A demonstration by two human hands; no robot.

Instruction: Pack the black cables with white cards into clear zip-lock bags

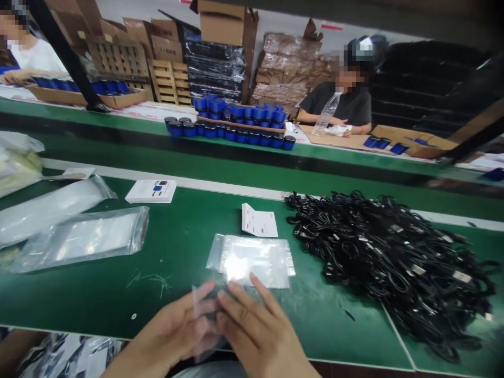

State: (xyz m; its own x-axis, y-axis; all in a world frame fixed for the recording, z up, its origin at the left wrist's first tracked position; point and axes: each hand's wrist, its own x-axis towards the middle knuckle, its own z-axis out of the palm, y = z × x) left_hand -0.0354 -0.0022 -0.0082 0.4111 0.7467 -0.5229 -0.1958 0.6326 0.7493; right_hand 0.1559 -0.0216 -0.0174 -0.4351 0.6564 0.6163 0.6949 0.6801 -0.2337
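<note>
Between my hands is a small clear plastic bag (pixel 199 305), slightly blurred. My left hand (pixel 173 328) grips its left side, palm turned partly up. From the right, my right hand (pixel 262 328) has its index and middle fingers on the bag's edge, its other fingers spread; its thumb is hidden. Just beyond my fingertips lies a short stack of flat clear bags (pixel 255 257) on the green table (pixel 181 278). A folded white leaflet (pixel 260 223) stands partly open behind that stack.
A large heap of black cables (pixel 378 252) covers the right side. On the left are packs of plastic bags (pixel 90 236) and a stack of printed cards (pixel 151 191). Blue containers (pixel 240 115) line a shelf beyond; a person (pixel 338 105) sits behind it. Packed items (pixel 74 354) lie below the table's edge.
</note>
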